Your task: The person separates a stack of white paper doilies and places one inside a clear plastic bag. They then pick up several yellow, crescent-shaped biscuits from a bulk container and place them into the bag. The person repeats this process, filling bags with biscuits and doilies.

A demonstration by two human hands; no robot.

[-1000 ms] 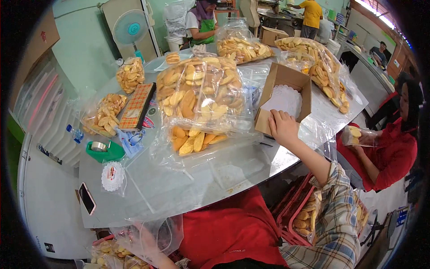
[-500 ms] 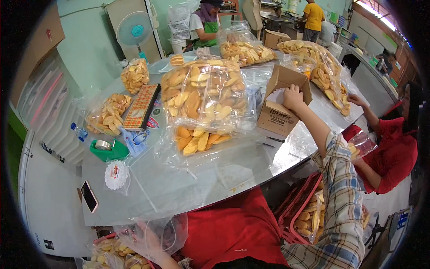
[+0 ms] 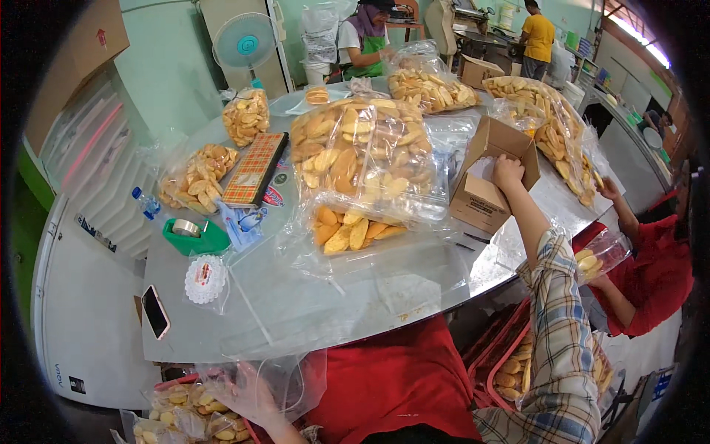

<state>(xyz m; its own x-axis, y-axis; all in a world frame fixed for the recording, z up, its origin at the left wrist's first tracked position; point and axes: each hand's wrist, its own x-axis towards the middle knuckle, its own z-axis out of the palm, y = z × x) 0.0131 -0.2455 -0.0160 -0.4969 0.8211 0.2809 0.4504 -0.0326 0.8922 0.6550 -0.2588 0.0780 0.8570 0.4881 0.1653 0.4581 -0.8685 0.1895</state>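
Note:
My right hand (image 3: 507, 172) is inside an open cardboard box (image 3: 482, 206) right of centre on the table. Its fingers are curled down beside white paper (image 3: 484, 169); the fingertips are hidden, so what they hold cannot be made out. Low at the left, my left hand (image 3: 255, 398) is closed on a clear plastic bag (image 3: 299, 383), seen partly through the film. Under that hand sits a red crate (image 3: 168, 383) with bagged oval biscuits (image 3: 177, 413). A big clear bag of yellow-brown biscuits (image 3: 362, 152) lies on the table left of the box.
On the metal table (image 3: 355, 296) lie a phone (image 3: 155, 312), white doilies (image 3: 205, 279), a green tape dispenser (image 3: 196, 238) and a plaid-covered book (image 3: 255, 170). More biscuit bags (image 3: 543, 118) lie beyond the box. At right, a person in red (image 3: 643, 274) holds a small bag (image 3: 600, 257).
My view has shifted, so the table and everything on it sit further right in the picture. My right hand stays in the box, and my left hand still has the plastic bag.

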